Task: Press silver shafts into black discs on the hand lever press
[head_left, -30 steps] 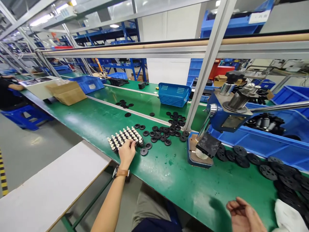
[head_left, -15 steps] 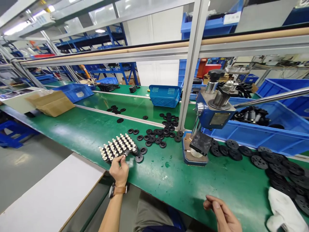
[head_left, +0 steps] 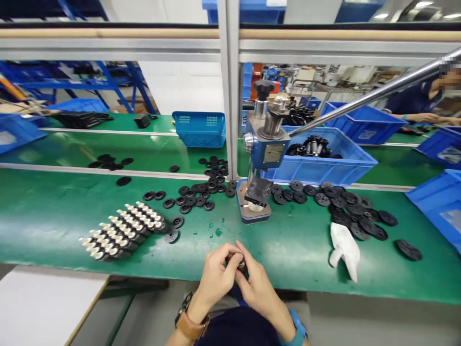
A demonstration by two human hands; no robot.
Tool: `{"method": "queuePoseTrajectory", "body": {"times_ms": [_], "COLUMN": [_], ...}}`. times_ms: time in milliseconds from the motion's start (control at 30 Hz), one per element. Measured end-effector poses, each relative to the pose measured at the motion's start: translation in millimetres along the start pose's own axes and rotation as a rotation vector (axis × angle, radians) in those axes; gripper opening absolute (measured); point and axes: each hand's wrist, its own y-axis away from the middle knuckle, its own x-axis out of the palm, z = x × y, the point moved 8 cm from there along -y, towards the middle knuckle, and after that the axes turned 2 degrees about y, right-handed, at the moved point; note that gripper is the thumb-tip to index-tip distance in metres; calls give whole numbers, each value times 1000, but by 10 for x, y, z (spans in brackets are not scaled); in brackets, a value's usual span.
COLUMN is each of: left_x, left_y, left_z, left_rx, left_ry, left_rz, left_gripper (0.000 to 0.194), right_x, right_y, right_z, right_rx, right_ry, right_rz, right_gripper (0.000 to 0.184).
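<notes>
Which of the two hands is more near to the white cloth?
Right. The right hand is left of the white cloth, apart from it; the left hand is farther left, beside the right hand.

Blue shelving (head_left: 82, 79) behind a green workbench (head_left: 309, 259)

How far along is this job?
Done, apparently: white-tipped parts standing in rows, though they may only be staged. In hand: a small part, mostly hidden, between left hand and right hand. Remaining, probably: loose black discs lying on both sides of the press.
</notes>
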Motion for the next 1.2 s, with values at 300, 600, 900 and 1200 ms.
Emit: {"method": "queuePoseTrajectory", "body": {"times_ms": [300,600,900,1200], "left_x": [480,221,352,440], "left_y": [109,72,179,294], "left_z": [230,229,-265,-139], "left_rx": [77,4,436,464], "left_ry": [-136,-78,-598,-820], "left_rz": [33,-51,193,305], "left_gripper": [29,23,14,26], "right_x": [-160,-266,-634,-568], "right_y": [139,168,93,142], "right_z": [-244,-64,-54,-200], "right_rx": [214,119,200,295], "right_ry": [-255,-102,-358,-591], "right_rz": [-165,-49,-137,-85], "right_gripper": [73,68,36,27]}}
